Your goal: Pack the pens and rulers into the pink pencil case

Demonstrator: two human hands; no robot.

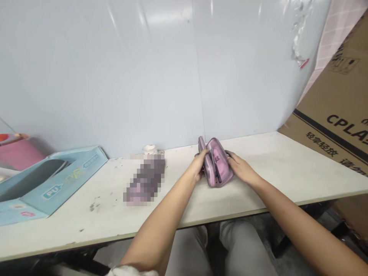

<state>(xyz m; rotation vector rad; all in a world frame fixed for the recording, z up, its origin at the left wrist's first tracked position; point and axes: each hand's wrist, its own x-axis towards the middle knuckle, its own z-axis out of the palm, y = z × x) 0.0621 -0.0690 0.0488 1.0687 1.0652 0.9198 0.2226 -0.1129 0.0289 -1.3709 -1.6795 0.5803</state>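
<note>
Where the white tabletop (74,226) begins at the left, a pink object with an orange rim (17,153) is cut off by the frame, just behind a light-blue printed cardboard box (48,188). Next along, pixelation hides a pinkish item (144,180), with a small white piece (149,149) behind it. Near the table's back edge, a pink zip case (217,163) stands between both hands. The left hand (197,165) curls its closed-up fingers over the case's left side, while the right hand (241,170) cups its right side, fingertips hidden, so any pinch there cannot be told. The case looks light and stiff-shelled but glossy, so its firm sides seem the surest hold. Further right stands a brown cardboard carton (330,115).
</note>
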